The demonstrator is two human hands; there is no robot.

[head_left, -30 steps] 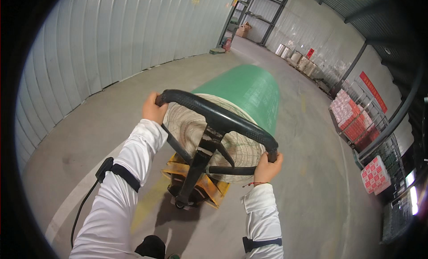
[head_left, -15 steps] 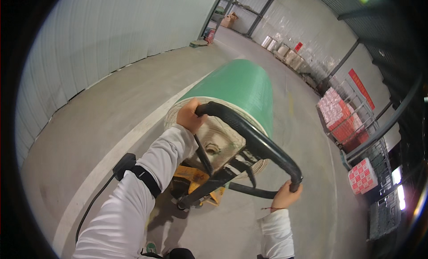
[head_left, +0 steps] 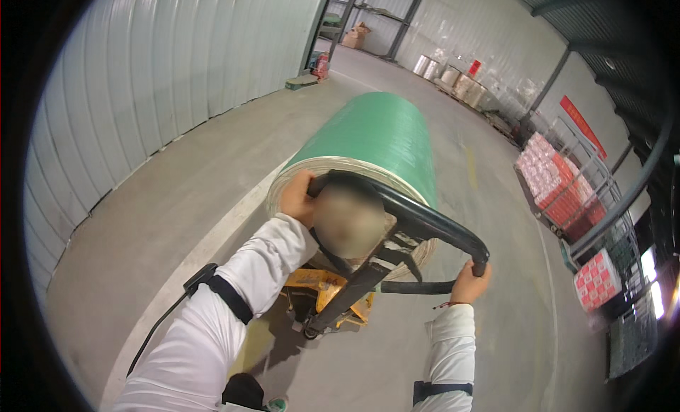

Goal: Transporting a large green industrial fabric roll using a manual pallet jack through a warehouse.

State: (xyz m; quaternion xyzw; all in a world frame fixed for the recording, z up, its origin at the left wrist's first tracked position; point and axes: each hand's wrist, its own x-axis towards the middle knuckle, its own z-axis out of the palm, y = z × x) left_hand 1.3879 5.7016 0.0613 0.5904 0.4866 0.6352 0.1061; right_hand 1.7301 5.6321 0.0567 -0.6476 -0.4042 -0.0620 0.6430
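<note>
My left hand (head_left: pixel 297 198) is wrapped round the upper left bend of a black loop-shaped pallet jack handle (head_left: pixel 439 231). At the handle's lower right corner, my right hand (head_left: pixel 470 283) is closed on the grip. Beyond the handle lies a large roll (head_left: pixel 372 132) with a smooth green outer wrap, its pale layered end facing me. The handle and a blurred patch hide part of that end. Beneath the roll's near end shows the yellow body of the pallet jack (head_left: pixel 322 288); its forks are hidden.
A white corrugated wall (head_left: pixel 142 72) runs along the left. On the right stand a wire cage cart (head_left: pixel 584 178) with pink-and-white packages and a red-and-white package (head_left: pixel 597 279). Several wrapped rolls (head_left: pixel 467 89) line the far wall. A low green object (head_left: pixel 302 82) sits by the left wall's corner.
The handle and both hands have shifted slightly right in view. The cage cart and package at right sit farther toward the picture's edge. My feet show in different positions at the bottom.
</note>
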